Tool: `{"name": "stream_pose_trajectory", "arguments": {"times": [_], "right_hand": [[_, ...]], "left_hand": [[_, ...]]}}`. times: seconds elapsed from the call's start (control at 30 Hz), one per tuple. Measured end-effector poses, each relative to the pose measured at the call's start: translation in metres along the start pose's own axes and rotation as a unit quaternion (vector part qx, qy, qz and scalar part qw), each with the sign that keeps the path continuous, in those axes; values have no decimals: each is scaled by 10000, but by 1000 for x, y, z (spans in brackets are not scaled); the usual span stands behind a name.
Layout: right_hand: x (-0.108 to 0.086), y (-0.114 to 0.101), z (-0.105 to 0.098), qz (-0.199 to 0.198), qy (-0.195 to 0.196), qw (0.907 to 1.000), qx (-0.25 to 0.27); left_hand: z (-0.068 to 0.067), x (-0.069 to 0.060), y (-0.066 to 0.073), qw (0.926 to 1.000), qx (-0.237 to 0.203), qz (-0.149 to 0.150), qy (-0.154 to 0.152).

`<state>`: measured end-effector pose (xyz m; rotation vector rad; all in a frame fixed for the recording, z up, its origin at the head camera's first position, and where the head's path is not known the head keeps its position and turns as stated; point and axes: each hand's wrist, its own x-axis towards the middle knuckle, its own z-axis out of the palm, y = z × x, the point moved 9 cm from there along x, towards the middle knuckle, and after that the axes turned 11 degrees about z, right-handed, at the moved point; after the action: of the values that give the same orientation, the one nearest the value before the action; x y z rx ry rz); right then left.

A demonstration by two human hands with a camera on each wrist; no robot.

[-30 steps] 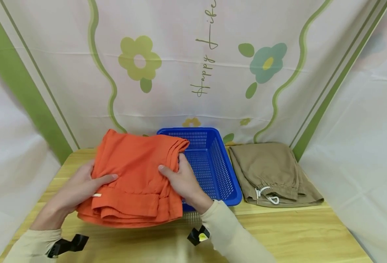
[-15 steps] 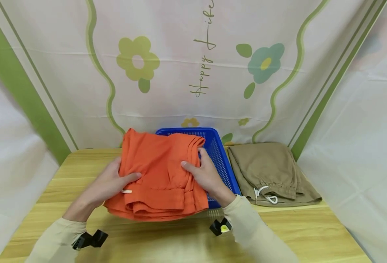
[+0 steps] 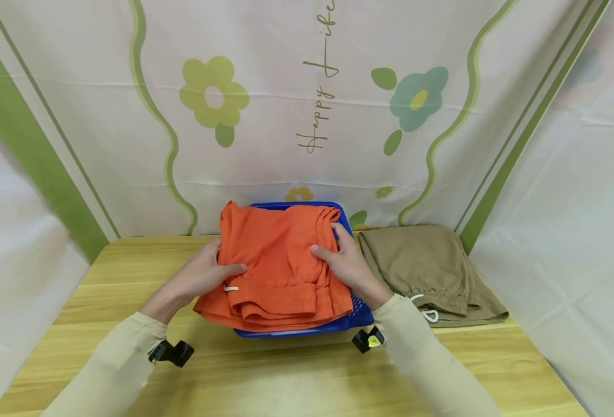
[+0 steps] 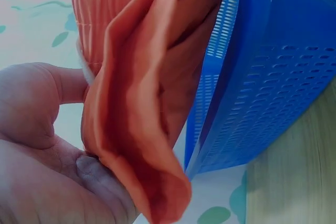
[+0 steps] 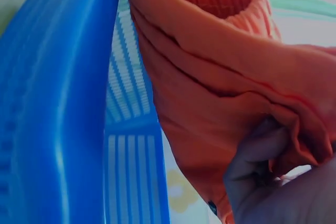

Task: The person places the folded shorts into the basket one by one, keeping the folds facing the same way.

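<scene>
Folded orange shorts point(image 3: 281, 249), with a gathered waistband and a bit of white cord, are held over the blue basket point(image 3: 361, 315). My left hand point(image 3: 200, 277) grips their left edge, thumb on top and fingers underneath. On the opposite edge my right hand point(image 3: 350, 263) pinches the folded layers, its thumb lying on top. The left wrist view has the orange cloth point(image 4: 136, 87) hanging beside the outer wall of the basket point(image 4: 283, 77). In the right wrist view, fingers point(image 5: 262, 150) curl into the cloth near the basket's slotted wall point(image 5: 134, 177). The cloth hides most of the basket.
Folded khaki shorts point(image 3: 427, 266) with a white drawstring lie right of the basket on the wooden table point(image 3: 286, 382). A patterned curtain point(image 3: 265, 162) hangs behind the table. White sheets flank both sides.
Both hands have carried the orange shorts rightward, from the basket's left side to over it, covering more of the basket. The khaki shorts have stayed in place.
</scene>
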<state>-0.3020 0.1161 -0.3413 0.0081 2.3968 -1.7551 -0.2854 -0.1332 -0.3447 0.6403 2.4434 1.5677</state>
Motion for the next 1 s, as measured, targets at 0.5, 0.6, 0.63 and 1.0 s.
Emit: {"name": "stream_pose_trajectory", "arguments": {"times": [0.5,0.6,0.63,1.0], "right_hand": [[30,18,-28,2,-79,9983,-575],[32,19,-31,62,-146,9978,-651],[32,20,-32,82,-167,9977,-652],[33,17,-40,294,-338,9971,-615]], "left_hand": [[17,40,-12,9960,864,-219,93],[20,43,-13,9937,1082,-287,103],[20,44,-13,9934,1101,-295,103],[22,48,-4,9936,1095,-217,153]]}}
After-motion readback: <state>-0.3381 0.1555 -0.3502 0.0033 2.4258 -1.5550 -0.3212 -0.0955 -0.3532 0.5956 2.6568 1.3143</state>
